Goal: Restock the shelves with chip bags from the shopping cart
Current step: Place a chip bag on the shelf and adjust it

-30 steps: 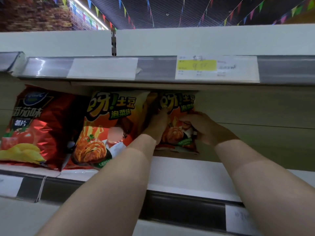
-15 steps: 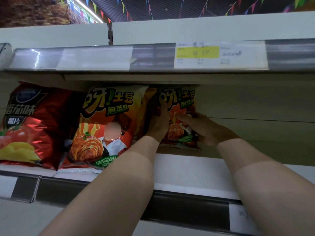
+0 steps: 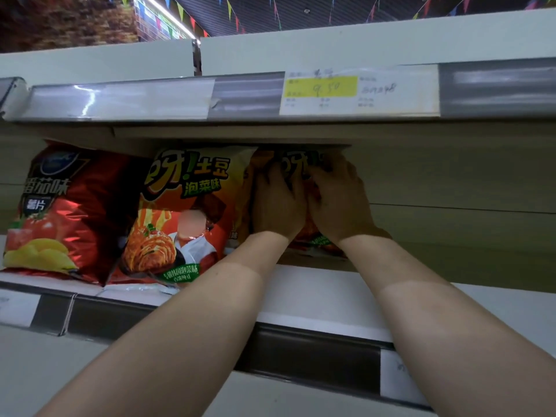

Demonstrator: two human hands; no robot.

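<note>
Chip bags [image 3: 186, 212] stood along the white shelf [image 3: 316, 296], and just right of the large ones a smaller orange bag [image 3: 296, 171] sat farther back, the grip of left hand [image 3: 276, 203] and right hand [image 3: 338, 200] clamped on its top.

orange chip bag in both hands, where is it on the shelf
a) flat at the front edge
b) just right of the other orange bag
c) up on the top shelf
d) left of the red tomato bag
b: the left hand and right hand hold the orange chip bag upright, just right of the other orange bag.
</note>
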